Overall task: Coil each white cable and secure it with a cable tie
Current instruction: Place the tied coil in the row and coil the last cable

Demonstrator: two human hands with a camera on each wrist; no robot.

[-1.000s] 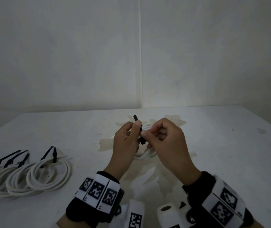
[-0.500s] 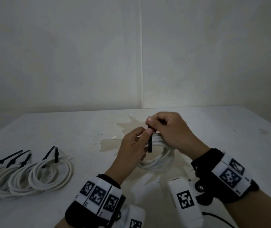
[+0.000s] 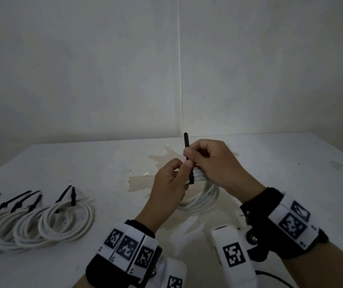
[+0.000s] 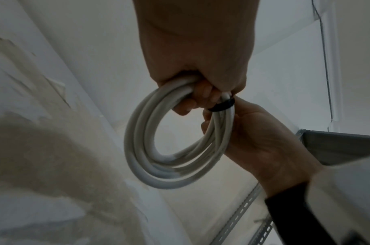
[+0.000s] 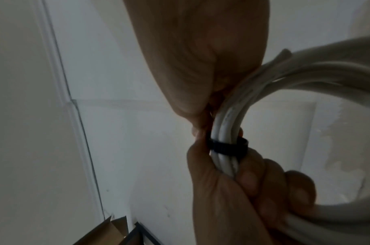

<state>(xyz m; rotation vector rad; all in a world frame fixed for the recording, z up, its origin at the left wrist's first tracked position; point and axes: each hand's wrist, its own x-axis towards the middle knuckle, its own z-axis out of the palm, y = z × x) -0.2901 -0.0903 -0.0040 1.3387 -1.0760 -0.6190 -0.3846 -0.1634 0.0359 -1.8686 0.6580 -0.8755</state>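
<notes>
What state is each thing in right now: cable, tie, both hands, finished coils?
White cable: coiled, held above the table.
Black cable tie: looped round the coil, tail sticking up.
Left hand: grips the coil.
Right hand: pinches the tie's tail.
Finished coils: tied, lying on the table.

Both forearms reach in from the 6 o'clock edge of the head view and meet near the middle. The left hand (image 3: 171,185) comes from about 7 o'clock, back of the hand toward the camera, wrist roughly straight, fingers curled underneath and the thumb pressed forward toward 1 o'clock against what it holds. The right hand (image 3: 214,163) comes from about 4 o'clock, wrist bent, knuckles up, its fingers folded into a tight pinch with the thumb at the hand's 9 o'clock side. The two hands touch at the thumb tips. Each wrist wears a black cuff with white patterned marker panels.
</notes>
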